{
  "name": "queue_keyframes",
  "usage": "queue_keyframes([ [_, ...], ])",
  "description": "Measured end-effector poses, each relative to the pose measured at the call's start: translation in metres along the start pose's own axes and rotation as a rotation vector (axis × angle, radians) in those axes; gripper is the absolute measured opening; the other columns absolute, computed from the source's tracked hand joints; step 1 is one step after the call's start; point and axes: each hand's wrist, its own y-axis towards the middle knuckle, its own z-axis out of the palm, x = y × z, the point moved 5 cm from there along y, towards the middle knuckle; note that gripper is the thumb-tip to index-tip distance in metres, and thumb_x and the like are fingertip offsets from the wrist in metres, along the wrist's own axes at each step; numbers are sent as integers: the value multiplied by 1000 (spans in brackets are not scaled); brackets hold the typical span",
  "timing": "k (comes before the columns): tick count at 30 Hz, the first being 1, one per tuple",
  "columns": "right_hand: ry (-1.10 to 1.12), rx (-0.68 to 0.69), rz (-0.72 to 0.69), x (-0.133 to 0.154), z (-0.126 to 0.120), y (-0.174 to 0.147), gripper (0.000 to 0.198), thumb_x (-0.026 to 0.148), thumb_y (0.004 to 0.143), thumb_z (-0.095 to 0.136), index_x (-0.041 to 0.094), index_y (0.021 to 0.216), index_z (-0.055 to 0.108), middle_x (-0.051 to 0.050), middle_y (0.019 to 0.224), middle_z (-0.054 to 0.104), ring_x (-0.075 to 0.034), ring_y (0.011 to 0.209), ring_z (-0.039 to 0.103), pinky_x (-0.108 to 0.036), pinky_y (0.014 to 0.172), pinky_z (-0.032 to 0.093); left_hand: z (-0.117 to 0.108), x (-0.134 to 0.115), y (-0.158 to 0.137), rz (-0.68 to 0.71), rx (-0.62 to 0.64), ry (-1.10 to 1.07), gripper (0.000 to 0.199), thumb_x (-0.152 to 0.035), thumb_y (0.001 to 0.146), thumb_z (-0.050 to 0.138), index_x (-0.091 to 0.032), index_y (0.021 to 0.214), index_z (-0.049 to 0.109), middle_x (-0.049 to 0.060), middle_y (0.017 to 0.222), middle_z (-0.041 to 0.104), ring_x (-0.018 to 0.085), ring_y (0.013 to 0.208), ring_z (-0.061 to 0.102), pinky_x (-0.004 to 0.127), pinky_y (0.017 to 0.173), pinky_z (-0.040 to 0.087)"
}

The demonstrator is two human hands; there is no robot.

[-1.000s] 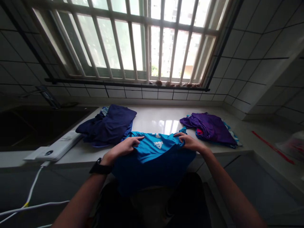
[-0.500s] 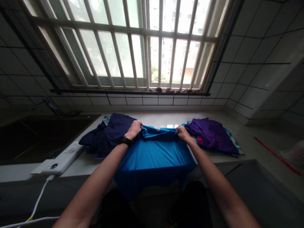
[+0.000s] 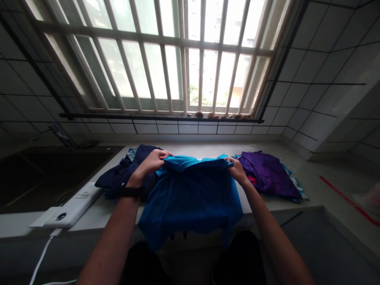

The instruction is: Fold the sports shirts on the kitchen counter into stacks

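Note:
A blue garment (image 3: 192, 198), thin and smooth, hangs between my two hands, its lower part draping over the counter's front edge. My left hand (image 3: 152, 161), with a dark band on the wrist, pinches its upper left corner. At the upper right corner my right hand (image 3: 236, 169) grips the fabric between thumb and fingers. The top edge is bunched and lifted off the counter. Close behind my left hand lies a pile of dark navy clothes (image 3: 127, 174). Just right of my right hand sits a stack of folded clothes with a purple one (image 3: 264, 174) on top.
A dark sink (image 3: 59, 170) with a faucet (image 3: 62, 136) is on the left. A white power bank-like device (image 3: 71, 209) with a white cable (image 3: 41, 257) lies at the counter edge. A red strip (image 3: 347, 200) rests on the right. Behind the counter (image 3: 255, 142) is a barred window (image 3: 166, 71).
My hands have raised the garment's top edge and spread slightly apart, the left one moving left. The cloth, which lay flatter over the counter, now hangs more from my hands.

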Motion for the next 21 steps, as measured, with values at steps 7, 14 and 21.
queue_keyframes([
  [7,-119,260,-18,-34,20,-110,25,7,73,52,26,64,40,-10,148,65,-31,137,60,-41,106,49,68,80,-102,27,230,146,27,-15,60,53,-24,47,31,11,140,71,34,115,71,42,95,55],
  [14,-402,247,49,-59,42,-83,28,-4,73,48,24,74,55,-15,157,55,-29,141,57,-41,112,48,93,86,-61,45,84,239,26,-7,61,55,-25,49,39,9,138,72,29,120,69,39,109,51],
  [21,-431,168,116,-42,40,-19,27,-3,69,54,23,72,58,-13,129,72,-26,125,65,-39,111,48,88,60,3,-25,-19,194,21,-13,54,62,-25,51,45,13,117,79,30,116,68,38,111,50],
])
